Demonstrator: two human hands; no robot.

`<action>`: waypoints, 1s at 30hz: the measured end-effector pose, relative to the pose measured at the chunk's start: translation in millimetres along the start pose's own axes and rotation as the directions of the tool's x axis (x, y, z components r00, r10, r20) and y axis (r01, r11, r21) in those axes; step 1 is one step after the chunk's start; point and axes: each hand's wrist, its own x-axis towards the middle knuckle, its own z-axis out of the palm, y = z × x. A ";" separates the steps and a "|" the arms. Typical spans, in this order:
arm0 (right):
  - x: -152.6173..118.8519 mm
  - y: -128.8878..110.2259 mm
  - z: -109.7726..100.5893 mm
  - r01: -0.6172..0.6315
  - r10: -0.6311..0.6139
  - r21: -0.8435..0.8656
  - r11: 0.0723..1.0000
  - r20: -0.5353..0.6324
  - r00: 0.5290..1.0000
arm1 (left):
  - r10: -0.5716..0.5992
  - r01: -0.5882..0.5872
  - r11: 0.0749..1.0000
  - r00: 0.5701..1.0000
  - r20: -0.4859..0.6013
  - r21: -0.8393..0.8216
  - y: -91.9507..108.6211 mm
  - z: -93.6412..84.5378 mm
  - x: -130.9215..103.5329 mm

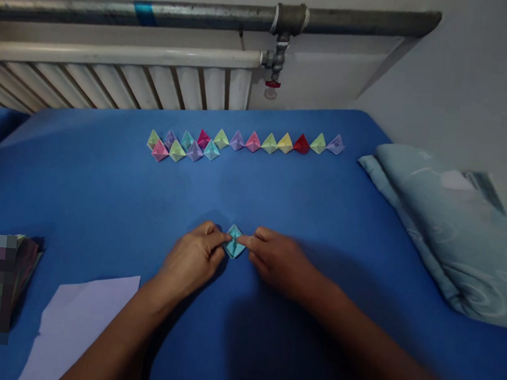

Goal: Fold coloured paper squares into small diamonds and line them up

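pressed bunched fingers of left hand point(194, 253) to teal folded paper point(233, 250) at left, touched its right with right hand point(279, 257), forefinger extended, others curled, rested it on blue surface point(279, 198), pointed it lengthwise toward paper row point(253, 142)

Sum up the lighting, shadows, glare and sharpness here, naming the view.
Head view: dim lighting, darkest at the upper right corner; head view: a broad shadow on the blue surface below the right forearm; head view: mild sheen along the metal pipe; head view: fine creases of the teal folded paper look soft; head view: coarse pixel blocks at lower left.
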 end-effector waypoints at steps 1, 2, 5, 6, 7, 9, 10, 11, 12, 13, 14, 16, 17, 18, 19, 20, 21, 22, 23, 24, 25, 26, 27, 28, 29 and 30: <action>0.3 -1.0 -0.4 0.006 -0.006 -0.023 1.000 0.010 1.000 | -0.002 0.001 1.000 1.000 0.025 0.027 -0.1 0.0 -0.1; 0.7 -1.9 -0.8 0.012 -0.011 -0.041 0.999 0.019 1.000 | -0.003 0.001 0.999 0.999 0.046 0.048 -0.1 -0.3 -0.2; 1.4 -4.0 -1.7 0.016 -0.013 -0.084 0.996 0.038 0.999 | 0.006 -0.013 0.996 0.997 0.076 0.090 0.3 -1.9 -0.1; 1.5 -4.6 -1.8 0.018 -0.014 -0.093 0.995 0.043 0.999 | 0.010 -0.018 0.995 0.997 0.082 0.100 0.7 -2.6 -0.1; 1.6 -5.1 -1.8 0.024 -0.019 -0.101 0.995 0.046 0.999 | 0.013 -0.023 0.994 0.996 0.092 0.107 1.4 -3.5 -0.2; 1.5 -5.5 -1.0 0.037 -0.032 -0.114 0.993 0.048 0.998 | 0.012 -0.028 0.993 0.991 0.132 0.114 3.4 -5.3 -0.3; 1.3 -5.5 -0.4 0.041 -0.035 -0.122 0.992 0.050 0.998 | 0.013 -0.032 0.993 0.988 0.156 0.117 4.7 -6.2 -0.4; 1.2 -5.4 0.5 0.043 -0.036 -0.129 0.991 0.054 0.998 | 0.017 -0.039 0.992 0.984 0.175 0.120 6.1 -7.0 -0.4; 1.0 -5.2 1.4 0.043 -0.036 -0.137 0.990 0.057 0.998 | 0.024 -0.048 0.991 0.982 0.189 0.127 7.4 -7.6 -0.4; 0.9 -5.0 2.4 0.046 -0.038 -0.145 0.988 0.058 0.998 | 0.029 -0.057 0.989 0.980 0.199 0.137 8.6 -8.0 -0.4; 0.7 -4.9 3.2 0.051 -0.042 -0.153 0.987 0.060 0.997 | 0.031 -0.062 0.987 0.979 0.203 0.150 9.6 -8.2 -0.3; 0.5 -5.3 4.2 0.055 -0.045 -0.165 0.985 0.063 0.997 | 0.030 -0.064 0.984 0.979 0.203 0.163 10.3 -8.1 0.0; 0.5 -5.8 4.4 0.051 -0.041 -0.171 0.984 0.061 0.997 | 0.031 -0.064 0.985 0.979 0.199 0.159 9.9 -7.9 0.2; 0.5 -6.5 4.3 0.042 -0.032 -0.178 0.983 0.057 0.998 | 0.039 -0.068 0.987 0.981 0.192 0.147 9.0 -7.6 0.3; 0.6 -7.3 4.2 0.030 -0.021 -0.183 0.983 0.051 0.998 | 0.051 -0.076 0.988 0.982 0.184 0.131 7.6 -7.3 0.5; 0.6 -8.0 3.9 0.019 -0.011 -0.188 0.982 0.042 0.999 | 0.067 -0.088 0.990 0.983 0.173 0.114 5.8 -7.1 0.8; 0.5 -8.5 3.6 0.009 -0.004 -0.188 0.982 0.031 1.000 | 0.083 -0.099 0.990 0.984 0.159 0.097 3.7 -6.8 1.0; 0.2 -8.8 3.3 -0.001 0.005 -0.180 0.984 0.023 1.000 | 0.098 -0.109 0.991 0.985 0.143 0.076 1.4 -6.6 1.3; -0.2 -8.6 3.1 -0.013 0.016 -0.162 0.987 0.018 1.000 | 0.110 -0.117 0.992 0.987 0.120 0.052 -0.9 -6.4 1.5; -0.7 -8.0 2.9 -0.026 0.028 -0.133 0.991 0.014 0.999 | 0.119 -0.121 0.992 0.989 0.088 0.022 -3.0 -6.2 1.8; -1.3 -6.9 2.9 -0.038 0.039 -0.091 0.995 0.009 0.999 | 0.121 -0.121 0.993 0.991 0.050 -0.008 -4.8 -6.1 2.2; -1.8 -5.4 3.2 -0.047 0.047 -0.038 0.998 -0.003 0.999 | 0.114 -0.114 0.993 0.993 0.010 -0.035 -6.1 -6.0 2.5; -2.1 -3.6 3.7 -0.051 0.052 0.020 0.998 -0.024 0.998 | 0.098 -0.099 0.994 0.995 -0.028 -0.054 -6.9 -5.9 2.8; -2.2 -1.7 4.4 -0.051 0.056 0.081 0.995 -0.058 0.997 | 0.071 -0.075 0.995 0.996 -0.060 -0.065 -7.2 -5.9 3.1; -2.0 0.2 5.2 -0.049 0.063 0.138 0.989 -0.100 0.993 | 0.038 -0.044 0.997 0.996 -0.084 -0.070 -7.0 -5.8 3.4; -1.6 1.9 6.2 -0.048 0.076 0.188 0.981 -0.144 0.987 | 0.005 -0.012 0.997 0.995 -0.095 -0.073 -6.6 -5.8 3.7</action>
